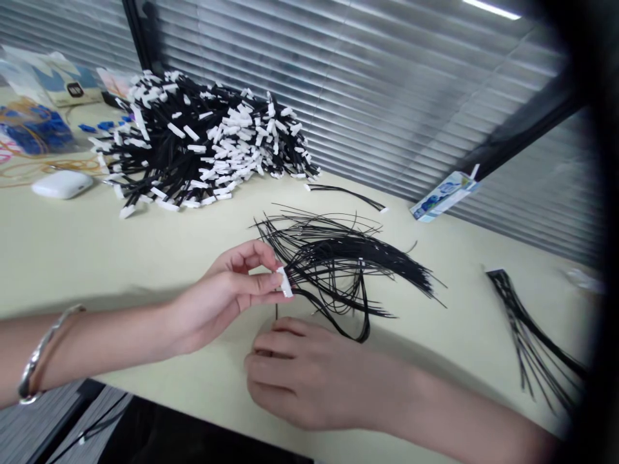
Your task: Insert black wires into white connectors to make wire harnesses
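Observation:
My left hand pinches a small white connector between thumb and fingers, just left of a loose bundle of thin black wires on the pale table. A silver bracelet sits on that wrist. My right hand rests lower, near the table's front edge, fingers curled, with a thin black wire rising from its fingertips toward the connector.
A large heap of black wires with white connectors lies at the back left. A white case and blue items sit far left. A small carton leans by the blinds. More black wires lie right.

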The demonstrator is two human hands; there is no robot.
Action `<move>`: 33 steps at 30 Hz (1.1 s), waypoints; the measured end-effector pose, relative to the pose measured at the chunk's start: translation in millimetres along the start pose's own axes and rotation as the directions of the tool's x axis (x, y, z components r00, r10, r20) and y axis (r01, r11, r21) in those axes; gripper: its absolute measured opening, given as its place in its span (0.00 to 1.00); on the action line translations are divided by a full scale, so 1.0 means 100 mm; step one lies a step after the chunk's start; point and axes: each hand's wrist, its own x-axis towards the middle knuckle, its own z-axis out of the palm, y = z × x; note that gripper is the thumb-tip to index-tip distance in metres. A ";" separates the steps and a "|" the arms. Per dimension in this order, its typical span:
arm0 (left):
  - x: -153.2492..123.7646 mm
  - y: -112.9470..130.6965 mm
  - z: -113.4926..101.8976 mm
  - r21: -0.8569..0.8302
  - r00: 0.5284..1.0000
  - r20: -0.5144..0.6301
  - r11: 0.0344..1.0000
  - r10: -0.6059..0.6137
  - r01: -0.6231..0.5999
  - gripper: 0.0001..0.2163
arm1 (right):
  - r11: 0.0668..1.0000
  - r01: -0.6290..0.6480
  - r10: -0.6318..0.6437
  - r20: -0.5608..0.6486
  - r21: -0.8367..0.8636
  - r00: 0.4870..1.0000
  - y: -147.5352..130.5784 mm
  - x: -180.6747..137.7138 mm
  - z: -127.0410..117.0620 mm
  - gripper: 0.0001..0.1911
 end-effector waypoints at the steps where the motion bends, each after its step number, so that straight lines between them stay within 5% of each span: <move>1: 0.00 0.00 0.00 -0.001 1.000 0.000 1.000 0.000 0.000 0.07 | 1.000 0.001 -0.001 -0.004 -0.006 1.000 -0.01 0.00 0.01 0.11; 18: 0.00 0.00 0.00 0.000 1.000 0.012 1.000 -0.007 0.007 0.07 | 0.999 -0.005 0.006 0.028 -0.053 1.000 -0.01 0.01 -0.03 0.08; 23: -0.01 0.00 -0.01 -0.007 1.000 0.018 1.000 0.003 -0.003 0.07 | 0.965 -0.096 0.083 0.061 0.243 0.995 -0.17 0.03 -0.31 0.04; 26: 0.00 0.00 -0.01 -0.022 0.999 0.037 1.000 -0.003 0.004 0.07 | 0.962 -0.160 0.185 -0.098 0.221 0.978 -0.23 -0.04 -0.57 0.02; 28: 0.01 -0.01 -0.01 -0.044 0.999 0.047 0.999 -0.008 0.010 0.07 | 0.944 -0.298 0.327 -0.257 0.144 0.909 -0.22 -0.10 -0.66 0.08; 30: 0.01 -0.01 -0.01 -0.061 0.998 0.069 0.998 -0.012 0.017 0.08 | 0.905 -0.417 0.418 -0.349 0.083 0.839 -0.18 -0.14 -0.67 0.13; 33: 0.00 -0.01 -0.01 -0.075 0.993 0.120 0.997 -0.007 0.016 0.08 | 0.890 -0.455 0.424 -0.402 0.021 0.811 -0.08 -0.16 -0.62 0.16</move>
